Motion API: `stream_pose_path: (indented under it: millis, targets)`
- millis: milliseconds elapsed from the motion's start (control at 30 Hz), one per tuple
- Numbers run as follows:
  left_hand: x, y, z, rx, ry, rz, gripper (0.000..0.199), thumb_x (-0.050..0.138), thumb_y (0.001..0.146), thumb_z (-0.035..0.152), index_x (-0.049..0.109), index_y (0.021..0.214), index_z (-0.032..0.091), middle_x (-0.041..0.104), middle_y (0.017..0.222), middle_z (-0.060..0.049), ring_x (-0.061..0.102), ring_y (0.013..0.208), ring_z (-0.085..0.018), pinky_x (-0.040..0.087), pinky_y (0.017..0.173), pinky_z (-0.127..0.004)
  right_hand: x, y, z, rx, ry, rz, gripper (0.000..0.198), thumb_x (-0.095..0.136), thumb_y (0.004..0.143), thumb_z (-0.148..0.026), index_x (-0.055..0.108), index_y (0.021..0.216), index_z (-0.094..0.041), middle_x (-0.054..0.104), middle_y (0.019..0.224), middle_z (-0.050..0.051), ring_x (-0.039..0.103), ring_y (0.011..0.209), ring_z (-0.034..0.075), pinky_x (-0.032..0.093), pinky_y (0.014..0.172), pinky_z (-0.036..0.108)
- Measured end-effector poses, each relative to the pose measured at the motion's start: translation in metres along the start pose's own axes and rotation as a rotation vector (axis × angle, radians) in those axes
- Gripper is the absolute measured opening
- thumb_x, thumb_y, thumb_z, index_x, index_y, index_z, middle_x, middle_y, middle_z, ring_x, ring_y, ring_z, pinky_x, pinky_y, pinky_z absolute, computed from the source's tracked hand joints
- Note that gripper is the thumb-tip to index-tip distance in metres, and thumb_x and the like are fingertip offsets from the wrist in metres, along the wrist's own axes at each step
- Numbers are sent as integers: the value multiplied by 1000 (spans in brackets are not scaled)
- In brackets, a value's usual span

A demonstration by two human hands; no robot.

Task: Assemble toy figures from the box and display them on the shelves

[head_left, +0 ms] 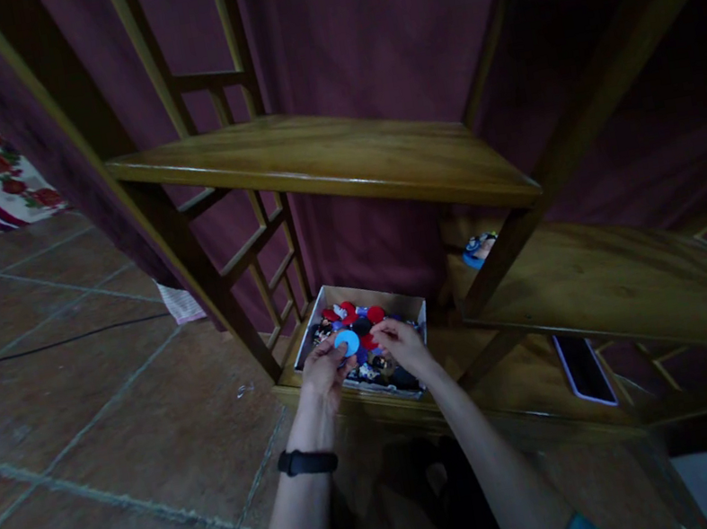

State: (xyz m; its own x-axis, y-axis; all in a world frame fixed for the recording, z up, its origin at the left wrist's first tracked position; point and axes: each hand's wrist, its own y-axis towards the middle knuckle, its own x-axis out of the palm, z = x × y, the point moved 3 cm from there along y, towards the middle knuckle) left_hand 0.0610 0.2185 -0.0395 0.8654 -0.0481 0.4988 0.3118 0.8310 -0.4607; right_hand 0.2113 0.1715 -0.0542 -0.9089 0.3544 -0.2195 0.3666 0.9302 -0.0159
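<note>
Over an open white cardboard box point(418, 312) on the low wooden shelf, my left hand point(326, 373) grips a light-blue disc point(346, 342) by its edge. Just to the right, my right hand point(400, 343) has its fingers pinched together above the box. Whatever those fingertips may hold is too small to make out. Inside the box lies a jumble of small figures point(369, 371) with red round pieces point(375, 314) and a black disc point(361, 326) among them.
A wooden shelf board point(320, 152) runs above the box. To the right, a small figure on a blue base point(478, 250) stands on another board point(602, 275). Below it lies a phone point(584, 370). A black cable point(66, 341) crosses the tiled floor point(113, 416).
</note>
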Motion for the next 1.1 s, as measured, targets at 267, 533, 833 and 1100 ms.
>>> stream_pose_path:
  millis: [267,533,833,1100]
  targets:
    - [-24,8,17,-39,-208,132,21,52,71,0,59,85,14,61,65,-1,57,52,-7,49,51,-18,-37,6,11,9,-272,203,20,45,75,-32,60,82,-20,63,76,0,56,69,14,42,62,24]
    - [-27,7,25,-85,-287,188,19,50,71,0,58,82,14,60,66,-3,57,54,-9,48,49,-17,-27,-19,18,99,-938,-237,21,47,71,-11,66,71,-22,65,79,3,56,82,17,35,74,27]
    - [-29,4,30,-62,-310,128,17,50,72,1,58,80,13,60,65,-2,57,53,-8,47,49,-18,-15,-23,22,87,-1144,-290,34,37,81,-6,63,97,-21,59,103,10,46,104,22,23,91,35]
    - [-30,5,28,-95,-305,132,22,51,71,0,58,87,14,61,68,-2,56,52,-8,48,49,-17,-15,-24,18,65,-1175,-318,29,36,82,-7,61,92,-19,57,105,10,46,104,21,25,88,33]
